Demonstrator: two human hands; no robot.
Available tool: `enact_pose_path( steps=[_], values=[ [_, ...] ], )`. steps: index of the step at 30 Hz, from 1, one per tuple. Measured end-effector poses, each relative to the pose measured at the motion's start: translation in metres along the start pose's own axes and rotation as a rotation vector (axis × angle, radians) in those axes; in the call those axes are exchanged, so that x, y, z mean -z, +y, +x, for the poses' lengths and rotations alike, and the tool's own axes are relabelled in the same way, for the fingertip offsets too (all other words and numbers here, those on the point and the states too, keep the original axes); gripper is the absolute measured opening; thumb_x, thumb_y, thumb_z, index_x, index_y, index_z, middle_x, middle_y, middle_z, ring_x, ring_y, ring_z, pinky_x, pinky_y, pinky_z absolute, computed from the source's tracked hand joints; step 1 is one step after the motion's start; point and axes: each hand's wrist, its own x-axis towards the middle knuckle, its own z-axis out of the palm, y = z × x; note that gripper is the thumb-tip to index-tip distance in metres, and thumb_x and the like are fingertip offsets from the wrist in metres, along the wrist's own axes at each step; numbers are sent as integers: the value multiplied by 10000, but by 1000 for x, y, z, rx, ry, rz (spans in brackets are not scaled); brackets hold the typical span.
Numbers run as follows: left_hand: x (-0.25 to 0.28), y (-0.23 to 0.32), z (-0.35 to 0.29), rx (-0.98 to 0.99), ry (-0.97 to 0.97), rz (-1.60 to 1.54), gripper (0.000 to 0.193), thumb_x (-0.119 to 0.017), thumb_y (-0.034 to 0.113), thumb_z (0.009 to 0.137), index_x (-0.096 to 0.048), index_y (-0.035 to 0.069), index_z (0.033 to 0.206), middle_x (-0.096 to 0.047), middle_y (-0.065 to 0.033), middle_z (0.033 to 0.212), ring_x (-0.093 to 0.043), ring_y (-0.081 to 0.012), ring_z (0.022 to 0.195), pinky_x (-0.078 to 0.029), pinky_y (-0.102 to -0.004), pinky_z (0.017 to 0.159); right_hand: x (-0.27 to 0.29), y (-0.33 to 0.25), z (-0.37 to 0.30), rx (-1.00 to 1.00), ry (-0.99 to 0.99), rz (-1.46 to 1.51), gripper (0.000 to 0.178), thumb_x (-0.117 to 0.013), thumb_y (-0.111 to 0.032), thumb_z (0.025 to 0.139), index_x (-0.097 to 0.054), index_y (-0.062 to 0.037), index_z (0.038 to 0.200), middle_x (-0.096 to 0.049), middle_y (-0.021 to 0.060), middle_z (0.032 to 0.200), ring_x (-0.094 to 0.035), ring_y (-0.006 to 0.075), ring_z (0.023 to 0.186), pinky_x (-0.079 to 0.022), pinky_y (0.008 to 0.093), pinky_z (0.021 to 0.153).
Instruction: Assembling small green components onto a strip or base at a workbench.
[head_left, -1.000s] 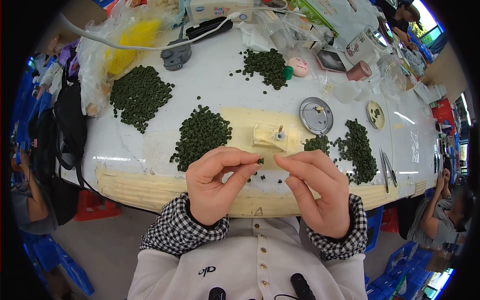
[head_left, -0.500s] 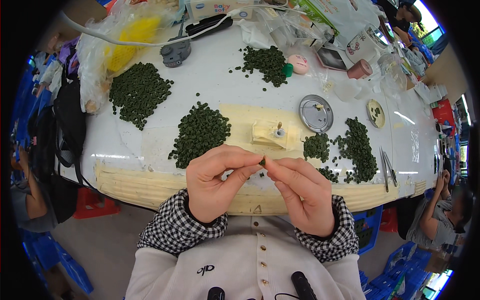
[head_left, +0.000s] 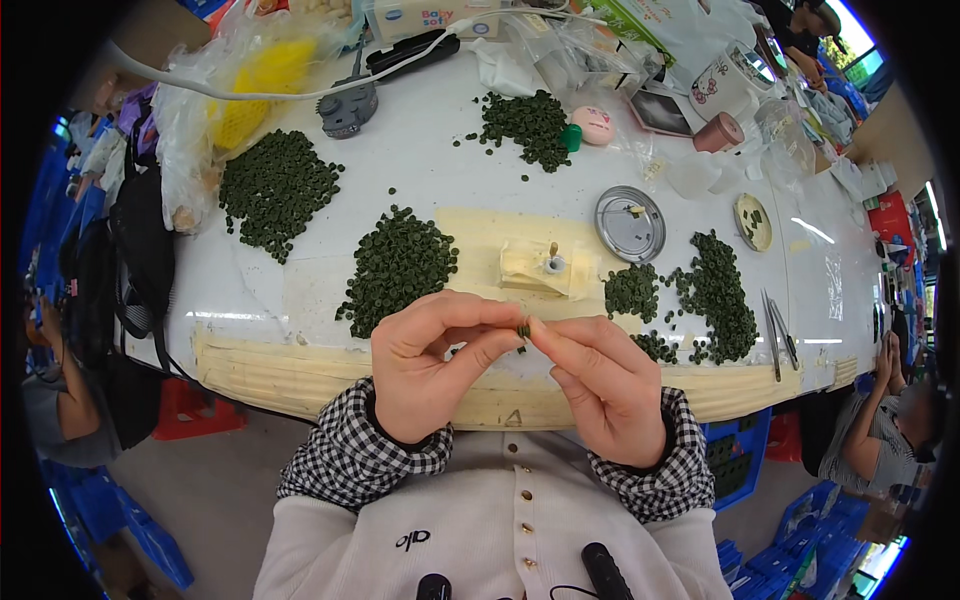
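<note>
Between my two hands, just above the table's near edge, is a small dark green round piece. My left hand pinches it from one side with thumb and forefinger. From the other side, the fingertips of my right hand close on the same piece, partly hiding it. Beyond my hands sits a small block wrapped in cream tape with a metal post on top. A large heap of similar green pieces lies left of the block, and a smaller heap lies right of it.
More green heaps lie at the far left, the back and the right. A round metal tray, a yellowish dish and tweezers are on the right. A white cable crosses the back left. Other people sit at both sides.
The green piece shows a little more between my fingertips and appears turned slightly. Both hands keep nearly the same pinch and place. The whole view has shifted very slightly.
</note>
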Motion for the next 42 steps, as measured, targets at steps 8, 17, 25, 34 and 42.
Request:
enact_pose_path(
  steps=[8, 17, 25, 34, 42],
  values=[
    [7, -6, 0, -88, -44, 126, 207, -725, -94, 784, -720, -13, 974, -702, -110, 911, -653, -160, 819, -504, -253, 698, -2, 3, -1, 50, 16, -34, 413, -639, 65, 826, -614, 32, 1237, -644, 160, 1063, -630, 285, 877, -520, 336, 757],
    [5, -4, 4, -178, -68, 279, 190, -729, -62, 791, -727, 14, 965, -706, -104, 879, -659, -164, 745, -514, -261, 660, -3, 5, -2, 65, 25, -112, 438, -664, 61, 805, -614, 26, 1239, -646, 153, 1060, -630, 282, 860, -518, 338, 736],
    [7, -4, 5, -320, -219, 800, 190, -744, -56, 719, -713, 23, 890, -618, -66, 798, -557, -212, 758, -448, -296, 653, 24, 13, -23, -164, 276, -436, 161, -735, 30, 734, -689, -19, 880, -626, 91, 832, -561, 255, 751, -457, 332, 646],
    [9, -2, 2, -360, -187, 916, 172, -737, -31, 729, -703, 41, 882, -572, -49, 774, -508, -232, 764, -444, -320, 659, 24, 22, -41, -140, 57, -644, 166, -753, -30, 701, -653, -55, 831, -586, 56, 807, -529, 270, 838, -430, 386, 751],
    [27, 13, 2, -333, 9, 1026, 181, -721, -52, 737, -702, 26, 899, -603, -65, 827, -528, -235, 815, -439, -324, 704, 12, 21, -39, -102, 136, -468, 189, -726, 30, 715, -640, -34, 871, -602, 87, 795, -560, 273, 735, -471, 359, 646]
  ],
)
